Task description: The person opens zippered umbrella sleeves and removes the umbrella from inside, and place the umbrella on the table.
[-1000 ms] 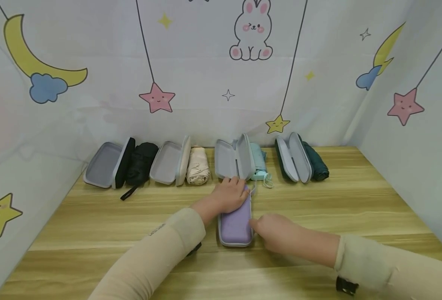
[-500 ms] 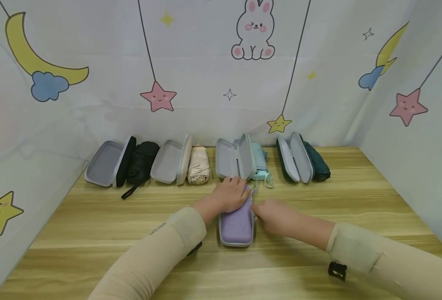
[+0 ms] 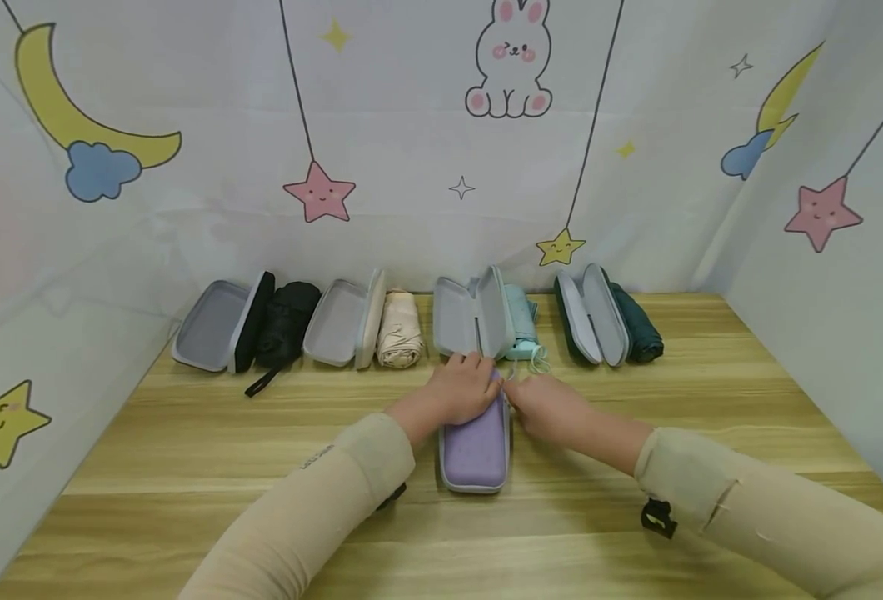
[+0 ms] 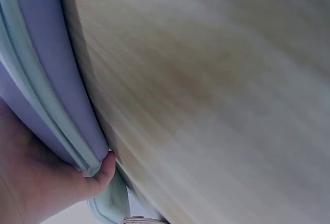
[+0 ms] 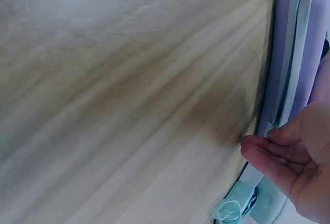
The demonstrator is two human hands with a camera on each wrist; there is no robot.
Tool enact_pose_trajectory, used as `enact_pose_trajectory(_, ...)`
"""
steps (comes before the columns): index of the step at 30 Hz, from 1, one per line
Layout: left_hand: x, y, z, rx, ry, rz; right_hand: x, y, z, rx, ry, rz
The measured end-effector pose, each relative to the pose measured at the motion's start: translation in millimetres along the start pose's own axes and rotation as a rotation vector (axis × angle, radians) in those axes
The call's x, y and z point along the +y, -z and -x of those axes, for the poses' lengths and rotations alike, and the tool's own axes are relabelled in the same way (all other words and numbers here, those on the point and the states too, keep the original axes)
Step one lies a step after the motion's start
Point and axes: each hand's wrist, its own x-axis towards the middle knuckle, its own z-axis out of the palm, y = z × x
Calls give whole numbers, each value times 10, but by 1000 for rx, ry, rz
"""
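Note:
A purple zippered case (image 3: 475,454) with a pale grey-green edge lies flat on the wooden table, its long side pointing away from me. My left hand (image 3: 462,389) grips its far end from above; in the left wrist view the thumb (image 4: 105,175) bends round that end below the zipper band. At the case's right side, near the far end, my right hand (image 3: 546,408) pinches the zipper pull between thumb and fingers. In the right wrist view the zipper pull (image 5: 270,127) is mostly covered by the fingertips.
Along the back stand opened cases, each with a folded umbrella beside it: black case (image 3: 212,327) and umbrella (image 3: 287,321), beige case (image 3: 339,325) and umbrella (image 3: 400,332), mint case (image 3: 455,318) and umbrella (image 3: 521,317), dark green case (image 3: 605,317) and umbrella (image 3: 636,325). A printed curtain (image 3: 396,108) encloses the table.
My right hand has slid away from me along the case's right side, from near its front half to its far end. The left hand keeps its hold, and the case stays in place.

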Motion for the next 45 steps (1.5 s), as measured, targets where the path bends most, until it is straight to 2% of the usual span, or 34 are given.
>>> enact_pose_trajectory(5,-1,0,-4,-6,10,-4,-9,-15,26,13,-7,36)
enact_pose_trajectory(9,9,9,7,-4,8,4,-61,3,77,72,9,48)
enact_pose_trajectory(14,15,-2,-9,-9,13,-1,-201,94,130,141,31,80)
enact_pose_trajectory(17,9,11,-13,-5,26,37,-316,146,157,165,66,131)
enact_pose_trajectory(25,-110,57,55,14,71,339,-565,205,168,170,185,101)
enact_pose_trajectory(32,-333,61,139,20,93,552,-657,156,117,162,278,139)
enact_pose_trajectory(34,-412,69,166,-7,65,625,-687,140,95,145,297,140)
enact_pose_trajectory(39,-591,79,217,-145,-3,802,-756,94,47,85,322,167)
enact_pose_trajectory(41,-636,86,235,-186,6,846,-774,82,39,72,322,184)
enact_pose_trajectory(45,-654,119,256,-225,53,924,-780,60,50,87,324,175)
